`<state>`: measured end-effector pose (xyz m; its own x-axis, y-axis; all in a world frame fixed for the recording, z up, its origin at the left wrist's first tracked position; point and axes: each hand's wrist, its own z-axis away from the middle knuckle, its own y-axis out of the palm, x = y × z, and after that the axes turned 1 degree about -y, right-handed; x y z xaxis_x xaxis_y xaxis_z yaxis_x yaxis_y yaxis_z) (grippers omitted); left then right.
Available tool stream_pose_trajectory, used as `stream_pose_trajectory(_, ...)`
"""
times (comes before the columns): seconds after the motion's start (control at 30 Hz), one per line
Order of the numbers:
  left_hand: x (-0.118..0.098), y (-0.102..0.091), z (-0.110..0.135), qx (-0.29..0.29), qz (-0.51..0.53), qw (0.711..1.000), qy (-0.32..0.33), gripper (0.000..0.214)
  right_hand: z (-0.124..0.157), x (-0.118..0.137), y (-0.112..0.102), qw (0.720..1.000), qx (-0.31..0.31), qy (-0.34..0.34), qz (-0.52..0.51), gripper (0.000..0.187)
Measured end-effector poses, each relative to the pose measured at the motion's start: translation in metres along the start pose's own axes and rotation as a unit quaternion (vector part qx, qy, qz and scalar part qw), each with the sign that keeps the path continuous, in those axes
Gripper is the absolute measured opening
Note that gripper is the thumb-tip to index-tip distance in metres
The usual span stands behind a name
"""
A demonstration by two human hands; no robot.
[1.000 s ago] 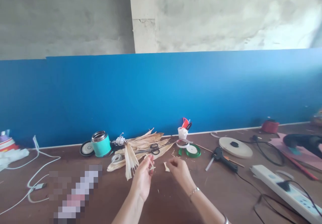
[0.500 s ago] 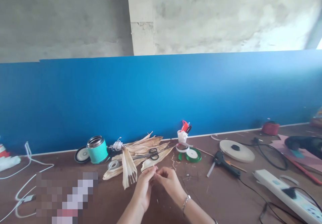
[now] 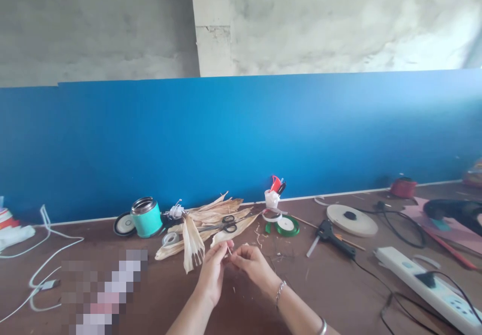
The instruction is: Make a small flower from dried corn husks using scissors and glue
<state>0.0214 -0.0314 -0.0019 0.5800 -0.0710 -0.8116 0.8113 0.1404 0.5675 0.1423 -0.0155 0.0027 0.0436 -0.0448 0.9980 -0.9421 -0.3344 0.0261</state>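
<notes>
My left hand (image 3: 212, 269) and my right hand (image 3: 253, 263) meet above the brown table (image 3: 339, 295), fingertips pinched together on a small pale husk piece (image 3: 228, 249). Just behind them lies a pile of dried corn husks (image 3: 211, 219) with black-handled scissors (image 3: 226, 223) on top. A fringed husk strip (image 3: 193, 247) hangs at the left of my left hand.
A teal jar (image 3: 146, 217) and tape rolls stand left of the husks. Green ribbon spool (image 3: 288, 226), a cup of pens (image 3: 272, 198), a glue gun (image 3: 333, 237), a round white disc (image 3: 352, 219) and a power strip (image 3: 429, 287) lie right. White cables (image 3: 45, 254) trail at left.
My right hand has moved left from beside a loose husk bit to join my left hand, and both now pinch the same small piece. The view has shifted slightly.
</notes>
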Motion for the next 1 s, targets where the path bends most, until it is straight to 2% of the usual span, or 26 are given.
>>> stream_pose_trajectory(0.07,-0.003,-0.004,-0.004,-0.015,-0.020,0.999,0.021,0.033,0.000,-0.003,0.002,1.000,-0.002,0.017,-0.006,0.030)
stream_pose_trajectory(0.17,-0.012,-0.011,-0.010,-0.072,-0.041,0.994,0.067,0.028,0.001,-0.006,0.007,1.000,-0.010,0.024,-0.001,0.026)
stream_pose_trajectory(0.27,-0.018,-0.014,-0.013,-0.088,-0.047,0.993,0.060,0.027,0.003,-0.004,0.010,0.999,-0.037,0.012,0.010,0.020)
stream_pose_trajectory(0.43,-0.011,-0.006,-0.006,-0.053,-0.044,0.997,0.041,0.029,0.006,0.002,0.011,0.997,-0.066,-0.036,0.029,0.032)
stream_pose_trajectory(0.67,-0.004,0.004,0.003,-0.013,-0.034,0.999,0.018,0.025,0.005,-0.005,0.013,0.994,-0.075,-0.037,0.072,0.036)
stream_pose_trajectory(0.83,-0.007,0.002,0.003,0.003,-0.036,0.999,0.004,0.027,0.004,-0.008,0.010,0.994,-0.054,-0.062,0.079,0.037)
stream_pose_trajectory(1.0,-0.008,-0.003,0.001,0.042,-0.096,0.994,-0.013,0.030,0.001,-0.010,0.008,0.993,-0.060,-0.064,0.081,0.044)
